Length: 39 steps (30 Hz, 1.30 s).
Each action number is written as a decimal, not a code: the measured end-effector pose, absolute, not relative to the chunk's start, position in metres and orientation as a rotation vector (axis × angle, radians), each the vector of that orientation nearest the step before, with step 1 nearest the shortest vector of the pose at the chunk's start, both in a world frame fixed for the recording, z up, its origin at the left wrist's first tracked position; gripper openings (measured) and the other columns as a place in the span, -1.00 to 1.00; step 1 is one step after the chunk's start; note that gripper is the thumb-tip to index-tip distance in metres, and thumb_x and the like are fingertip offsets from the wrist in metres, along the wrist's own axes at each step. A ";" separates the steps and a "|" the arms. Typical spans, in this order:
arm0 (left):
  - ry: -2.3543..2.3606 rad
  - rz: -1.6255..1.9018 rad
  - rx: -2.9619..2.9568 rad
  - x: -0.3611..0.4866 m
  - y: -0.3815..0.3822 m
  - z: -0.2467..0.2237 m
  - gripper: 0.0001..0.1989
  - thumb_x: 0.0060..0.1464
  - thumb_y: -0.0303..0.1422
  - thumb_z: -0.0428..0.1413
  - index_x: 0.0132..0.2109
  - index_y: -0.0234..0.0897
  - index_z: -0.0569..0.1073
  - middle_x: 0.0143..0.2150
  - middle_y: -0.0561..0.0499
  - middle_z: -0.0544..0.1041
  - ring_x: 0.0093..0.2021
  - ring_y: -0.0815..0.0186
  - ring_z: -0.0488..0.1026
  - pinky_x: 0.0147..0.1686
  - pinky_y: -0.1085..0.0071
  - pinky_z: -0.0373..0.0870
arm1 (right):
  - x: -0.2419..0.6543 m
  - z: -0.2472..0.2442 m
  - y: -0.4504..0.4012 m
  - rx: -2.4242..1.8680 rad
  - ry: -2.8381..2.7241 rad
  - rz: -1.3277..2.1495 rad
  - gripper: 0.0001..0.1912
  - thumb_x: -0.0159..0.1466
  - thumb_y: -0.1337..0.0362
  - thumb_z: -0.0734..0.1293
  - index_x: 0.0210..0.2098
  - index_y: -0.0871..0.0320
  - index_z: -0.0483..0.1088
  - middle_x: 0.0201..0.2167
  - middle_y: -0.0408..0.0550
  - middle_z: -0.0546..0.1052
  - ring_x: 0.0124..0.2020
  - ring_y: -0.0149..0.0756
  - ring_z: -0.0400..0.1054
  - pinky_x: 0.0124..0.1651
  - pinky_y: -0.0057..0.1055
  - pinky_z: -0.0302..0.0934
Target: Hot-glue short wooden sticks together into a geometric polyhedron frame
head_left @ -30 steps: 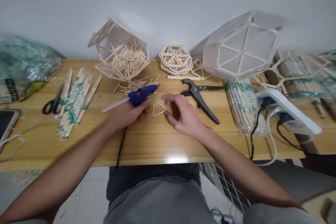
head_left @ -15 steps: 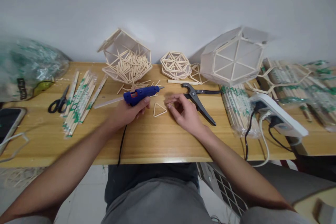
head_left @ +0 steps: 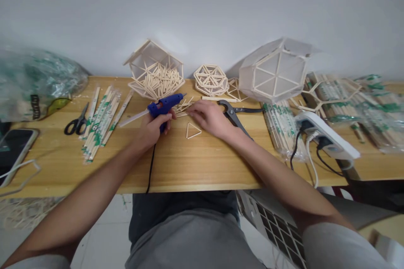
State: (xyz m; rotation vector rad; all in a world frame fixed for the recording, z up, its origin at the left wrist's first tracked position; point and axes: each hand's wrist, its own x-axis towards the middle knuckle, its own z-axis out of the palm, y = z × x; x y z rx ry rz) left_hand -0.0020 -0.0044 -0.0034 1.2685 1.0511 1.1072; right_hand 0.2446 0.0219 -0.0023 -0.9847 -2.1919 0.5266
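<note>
My left hand (head_left: 154, 128) is wrapped round a blue hot glue gun (head_left: 166, 105), nozzle pointing up and to the right, a clear glue stick (head_left: 134, 118) sticking out behind. My right hand (head_left: 210, 119) is at the right end of a small pile of loose wooden sticks (head_left: 182, 108), its fingers drawn together at the sticks. What the fingertips pinch, if anything, is hidden. Just below lies a small triangle of sticks (head_left: 193, 136) flat on the table. Black-handled pliers (head_left: 235, 117) lie beside my right hand, partly covered by it.
Behind stand a stick-frame bowl (head_left: 158, 80) full of cut sticks, a smaller stick bowl (head_left: 211, 80) and a large covered frame (head_left: 274, 71). Scissors (head_left: 76, 124), wrapped chopsticks (head_left: 102, 124) and a phone (head_left: 17, 153) lie left. A power strip (head_left: 328, 134) and chopstick packs (head_left: 280, 128) are right.
My right hand has moved up and left from beside the triangle to the loose sticks. The glue gun in my left hand has risen slightly and tilted more upward. The view has shifted slightly.
</note>
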 end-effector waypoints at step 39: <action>1.112 1.144 1.368 0.005 -0.005 0.007 -0.52 0.42 0.06 0.20 -0.29 -0.25 0.55 -0.37 -0.01 0.58 -0.63 0.45 0.32 -0.65 0.46 0.17 | 0.277 -0.019 0.001 -1.093 -1.904 0.624 -0.78 0.60 0.15 0.35 0.13 0.00 0.60 -0.02 -0.02 0.76 -0.03 -0.11 0.63 0.10 -0.16 0.48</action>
